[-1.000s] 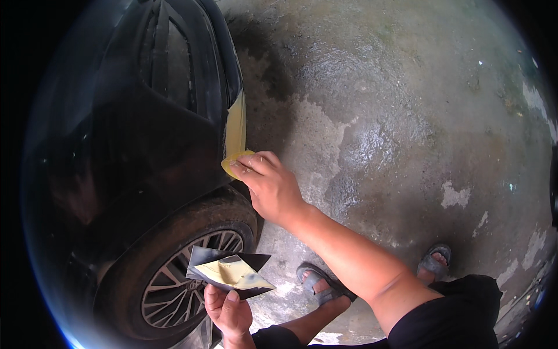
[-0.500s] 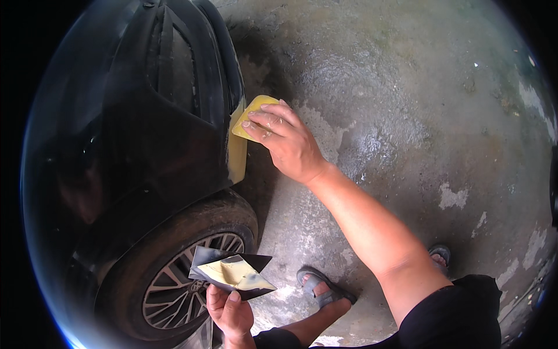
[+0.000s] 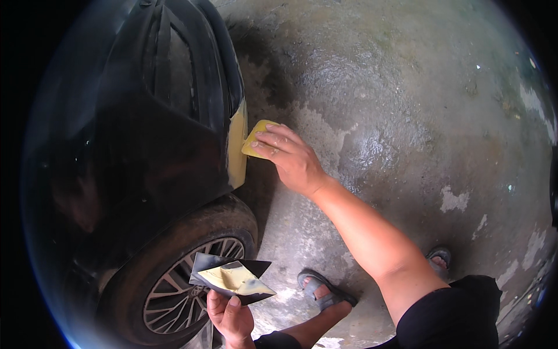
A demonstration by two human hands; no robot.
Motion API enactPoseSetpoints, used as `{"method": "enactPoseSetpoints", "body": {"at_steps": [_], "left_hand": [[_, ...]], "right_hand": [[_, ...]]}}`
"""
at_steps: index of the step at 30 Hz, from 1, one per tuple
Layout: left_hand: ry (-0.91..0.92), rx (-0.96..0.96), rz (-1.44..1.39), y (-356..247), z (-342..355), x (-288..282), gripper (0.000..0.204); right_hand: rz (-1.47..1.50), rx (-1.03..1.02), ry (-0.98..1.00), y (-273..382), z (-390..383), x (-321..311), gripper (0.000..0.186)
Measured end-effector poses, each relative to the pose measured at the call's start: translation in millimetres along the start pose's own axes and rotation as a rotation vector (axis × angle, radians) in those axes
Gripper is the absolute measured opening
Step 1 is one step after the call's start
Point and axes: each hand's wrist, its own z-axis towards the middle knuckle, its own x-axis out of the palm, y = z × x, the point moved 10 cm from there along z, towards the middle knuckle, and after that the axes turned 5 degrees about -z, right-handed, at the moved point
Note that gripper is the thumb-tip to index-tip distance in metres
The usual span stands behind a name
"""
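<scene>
My right hand (image 3: 293,160) pinches a yellow putty spreader (image 3: 260,139) between thumb and fingers. Pale smears show on its fingertips. The spreader's left edge is at or just beside the strip of yellow putty (image 3: 237,148) on the black car bumper's corner; whether it touches cannot be told. Lower down, my left hand (image 3: 232,317) grips a dark flat putty board (image 3: 256,266) from below. A heap of creamy yellow putty (image 3: 232,278) is spread over the board's top. The fingers under the board are partly hidden.
The black car (image 3: 151,139) fills the left side, its wheel (image 3: 192,285) behind the putty board. Rough grey concrete floor (image 3: 372,116), patchy and shiny in places, stretches to the right. My sandalled feet (image 3: 322,288) stand on it below my right arm.
My right hand and the spreader have moved down and slightly right, uncovering more of the putty strip's upper part. The left hand and board are almost where they were.
</scene>
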Motion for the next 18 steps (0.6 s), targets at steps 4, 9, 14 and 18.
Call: {"method": "enactPoseSetpoints", "body": {"at_steps": [4, 9, 14, 18], "left_hand": [[-0.007, -0.001, 0.006, 3, 1, 0, 0.05], [-0.023, -0.012, 0.021, 4, -2, -6, 0.05], [-0.029, -0.023, 0.025, 5, 1, -2, 0.051], [-0.018, -0.02, 0.029, 4, 3, 2, 0.051]], "right_hand": [[-0.073, 0.053, -0.085, -11, 30, -24, 0.039], [-0.057, -0.015, -0.085, -15, 61, -22, 0.038], [-0.007, 0.009, 0.001, 1, 36, -8, 0.04], [0.012, -0.028, 0.028, -2, 24, -13, 0.04]]}}
